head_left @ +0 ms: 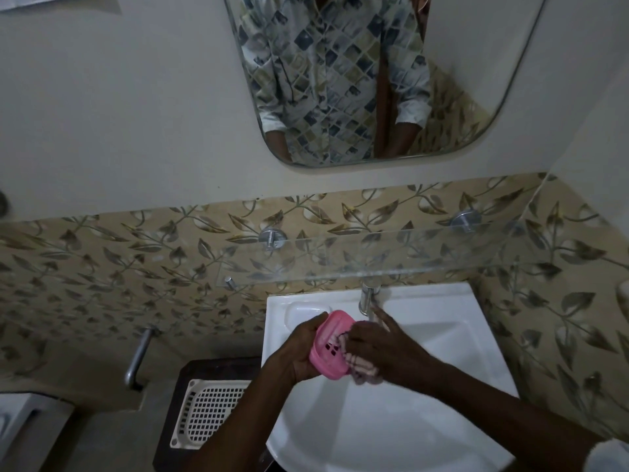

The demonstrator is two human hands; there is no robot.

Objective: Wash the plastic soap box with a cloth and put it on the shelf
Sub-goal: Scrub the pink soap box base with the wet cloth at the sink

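While both hands meet over the back left part of the white sink [452, 366], one pink plastic soap box [329, 349] and one striped cloth [363, 368] are in play between them. The left hand [301, 352] grips the soap box from its left side, fingers curled round the edge, holding it tilted with the slotted inside facing the other hand. The right hand [379, 347] holds the cloth bunched under its palm against the inside of the box, with a loose end hanging below, while two of its fingers [384, 321] stretch out straight towards the single metal tap [366, 299] and come just beside its spout. One glass shelf [425, 253] runs along the leaf-patterned tiles above the tap, carried on two round metal mounts at the wall and one peg at its front left corner; its front edge overhangs the sink's back rim. The basin opens broadly to the front and right of the hands. Left of the sink, one white perforated tray [207, 412] lies on a dark stand, close to the left forearm. One mirror [340, 80] hangs well above the shelf.
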